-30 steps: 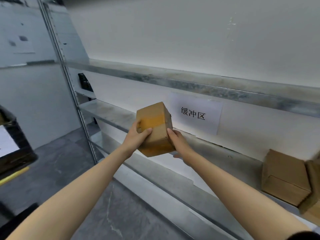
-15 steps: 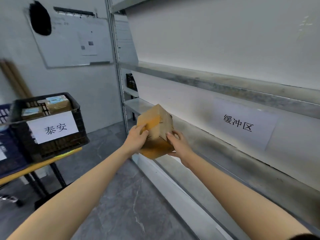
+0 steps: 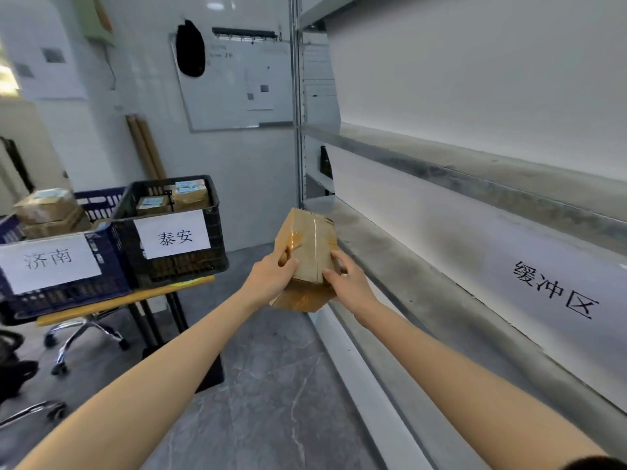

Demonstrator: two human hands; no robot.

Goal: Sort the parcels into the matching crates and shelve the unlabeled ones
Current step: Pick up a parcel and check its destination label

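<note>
Gripping the taped box (image 3: 310,245) just in front of the shelf (image 3: 383,252), left hand (image 3: 271,278) and right hand (image 3: 346,279) curl round opposite sides, looks light and stiff, tape maybe slick (bit blurry), so hold the bare cardboard faces.

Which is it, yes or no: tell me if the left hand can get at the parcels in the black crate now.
Probably not yet: the left hand and right hand both grip the cardboard box. The black crate is open-topped with nothing in the way, but stands apart, leftward.
</note>
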